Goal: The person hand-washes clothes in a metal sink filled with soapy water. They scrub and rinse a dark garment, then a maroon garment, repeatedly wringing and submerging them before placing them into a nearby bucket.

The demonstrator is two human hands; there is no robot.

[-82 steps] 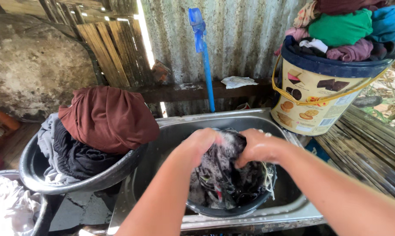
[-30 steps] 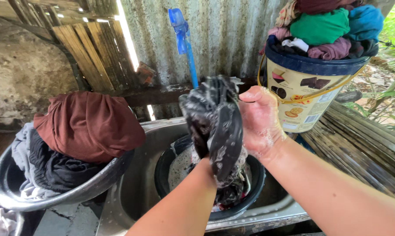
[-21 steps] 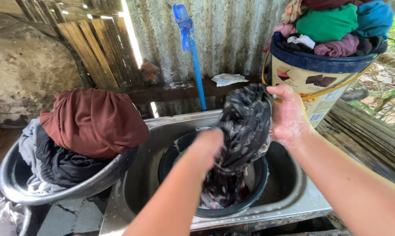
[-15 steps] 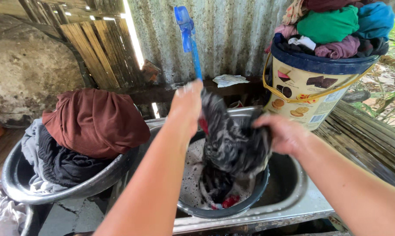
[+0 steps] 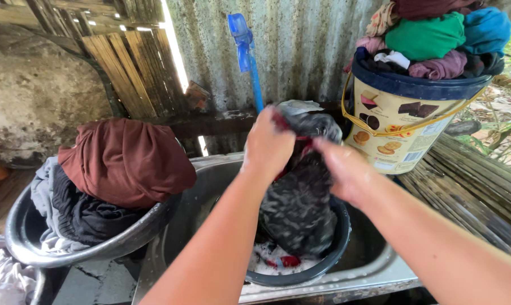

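left hand (image 5: 268, 148) grip clenched on dark wet garment (image 5: 298, 206) top | right hand (image 5: 344, 168) squeezes its side | long axis vertical, hanging into black basin (image 5: 332, 261)

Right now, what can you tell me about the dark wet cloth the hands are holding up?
The dark cloth is blackish grey with pale speckles and a bit of red showing near the top. It looks soaked and bunched. The left hand and right hand grip its upper part, holding it up so it hangs down into the round dark basin. Its lower end reaches the white suds inside. The basin sits in a metal sink.
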